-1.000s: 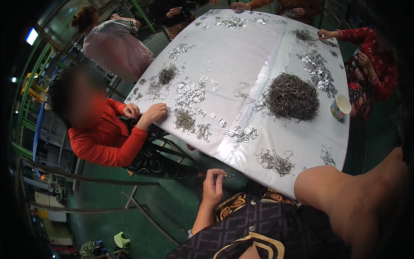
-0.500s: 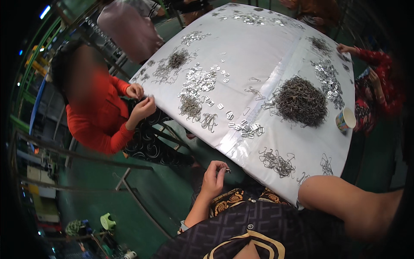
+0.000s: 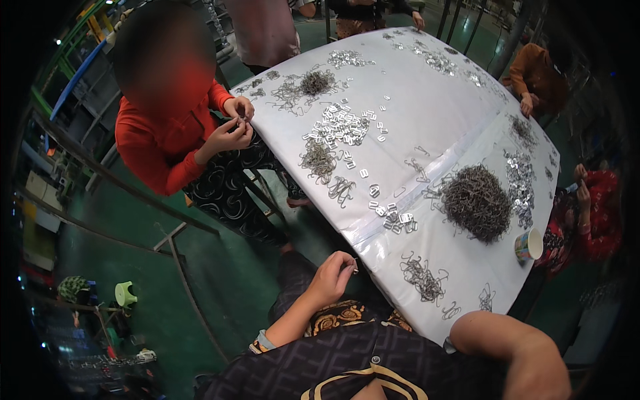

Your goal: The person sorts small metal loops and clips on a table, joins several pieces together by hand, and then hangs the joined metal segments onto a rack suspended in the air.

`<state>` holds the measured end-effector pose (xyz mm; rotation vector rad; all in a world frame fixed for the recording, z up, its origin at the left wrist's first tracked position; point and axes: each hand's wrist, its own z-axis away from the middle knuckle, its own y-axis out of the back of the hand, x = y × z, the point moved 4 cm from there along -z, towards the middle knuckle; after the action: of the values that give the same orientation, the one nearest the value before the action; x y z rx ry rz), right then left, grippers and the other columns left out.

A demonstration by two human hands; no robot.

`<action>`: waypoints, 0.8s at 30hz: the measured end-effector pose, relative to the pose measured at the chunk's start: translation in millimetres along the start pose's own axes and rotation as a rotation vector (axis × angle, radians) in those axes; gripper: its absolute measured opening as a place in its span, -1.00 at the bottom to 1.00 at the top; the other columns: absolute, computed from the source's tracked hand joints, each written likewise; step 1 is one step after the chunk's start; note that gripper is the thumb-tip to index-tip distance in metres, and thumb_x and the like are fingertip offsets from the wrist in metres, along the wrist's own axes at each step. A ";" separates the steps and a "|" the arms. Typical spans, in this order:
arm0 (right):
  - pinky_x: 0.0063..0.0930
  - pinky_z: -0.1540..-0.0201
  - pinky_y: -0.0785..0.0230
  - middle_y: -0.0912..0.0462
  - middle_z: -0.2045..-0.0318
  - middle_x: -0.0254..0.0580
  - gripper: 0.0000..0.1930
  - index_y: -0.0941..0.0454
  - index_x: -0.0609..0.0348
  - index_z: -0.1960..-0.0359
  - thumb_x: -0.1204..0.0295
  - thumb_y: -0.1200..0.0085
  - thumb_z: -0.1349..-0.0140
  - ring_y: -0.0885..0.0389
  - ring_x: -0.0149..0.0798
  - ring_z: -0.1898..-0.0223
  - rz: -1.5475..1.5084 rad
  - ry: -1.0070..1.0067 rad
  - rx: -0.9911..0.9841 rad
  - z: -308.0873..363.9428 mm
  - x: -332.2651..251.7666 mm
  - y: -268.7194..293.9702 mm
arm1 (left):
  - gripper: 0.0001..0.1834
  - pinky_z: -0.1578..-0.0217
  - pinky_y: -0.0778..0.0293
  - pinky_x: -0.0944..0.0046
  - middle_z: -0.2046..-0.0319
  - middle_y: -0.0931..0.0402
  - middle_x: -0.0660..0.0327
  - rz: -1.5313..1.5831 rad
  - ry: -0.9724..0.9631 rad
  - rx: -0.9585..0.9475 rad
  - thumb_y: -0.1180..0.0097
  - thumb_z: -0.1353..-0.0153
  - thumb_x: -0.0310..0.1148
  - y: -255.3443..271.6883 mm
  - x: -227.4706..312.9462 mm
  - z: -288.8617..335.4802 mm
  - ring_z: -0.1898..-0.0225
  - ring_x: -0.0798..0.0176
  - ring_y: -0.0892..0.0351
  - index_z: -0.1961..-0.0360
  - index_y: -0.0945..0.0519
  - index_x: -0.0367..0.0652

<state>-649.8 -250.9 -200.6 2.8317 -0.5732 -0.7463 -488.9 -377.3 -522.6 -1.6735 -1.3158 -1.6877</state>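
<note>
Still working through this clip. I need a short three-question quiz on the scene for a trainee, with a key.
1. Which stands on the table near the big hook pile? A) a bottle, B) a cup, C) a hammer.
2. True or false: the wearer's left hand lies flat on the tabletop.
3. Fill in: the top on the nearest co-worker at left is ____.

Key: 1 B; 2 false, it pinches a small piece; 3 red.

Dark-green floor (image 3: 233,288) below the white-covered bench (image 3: 427,100)
White-lined, multicoloured round cup (image 3: 523,247) at right; light-green plastic stool (image 3: 124,293) at lower left; dull metal frame (image 3: 171,238) at left; co-worker in a red-orange jacket (image 3: 157,147) at upper left.
</note>
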 end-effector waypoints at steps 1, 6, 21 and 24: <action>-0.22 0.19 -0.42 -0.43 0.60 -0.27 -0.64 -0.52 0.23 0.48 0.31 0.27 -0.33 -0.46 -0.20 0.54 -0.047 -0.064 -0.043 2.3 3.1 -3.0 | -0.92 0.26 -0.42 0.23 0.37 -0.46 0.07 0.009 -0.010 -0.005 0.02 -0.20 -0.54 -2.7 0.4 -4.2 0.32 0.08 -0.51 0.27 -0.40 -0.27; -0.27 0.33 -0.45 -0.53 0.57 -0.17 -0.72 -0.50 0.25 0.45 0.26 -0.01 -0.24 -0.53 -0.15 0.55 -0.049 -0.482 0.017 59.0 50.3 23.7 | -0.92 0.27 -0.41 0.28 0.38 -0.47 0.13 0.005 -0.003 0.055 0.00 -0.20 -0.54 7.8 -0.2 2.5 0.33 0.19 -0.51 0.27 -0.44 -0.24; -0.24 0.15 -0.35 -0.51 0.42 -0.10 -0.75 -0.65 0.14 0.22 0.45 -0.25 0.00 -0.50 -0.03 0.27 1.495 -1.587 0.765 320.9 131.9 80.4 | -0.92 0.33 -0.40 0.34 0.39 -0.48 0.17 -0.009 -0.015 0.028 0.00 -0.17 -0.56 2.6 -3.2 5.0 0.35 0.26 -0.52 0.29 -0.46 -0.25; -0.23 0.15 -0.35 -0.50 0.43 -0.11 -0.78 -0.65 0.14 0.25 0.46 -0.23 -0.02 -0.50 -0.04 0.28 1.536 -1.580 0.760 331.7 137.6 83.1 | -0.91 0.34 -0.40 0.34 0.39 -0.48 0.17 0.000 -0.013 0.032 0.00 -0.17 -0.56 2.3 -5.4 5.3 0.34 0.26 -0.53 0.28 -0.46 -0.25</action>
<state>-732.6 -399.9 -527.4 0.4616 -2.8391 -2.1420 -483.2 -375.7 -527.8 -1.6694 -1.3422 -1.6498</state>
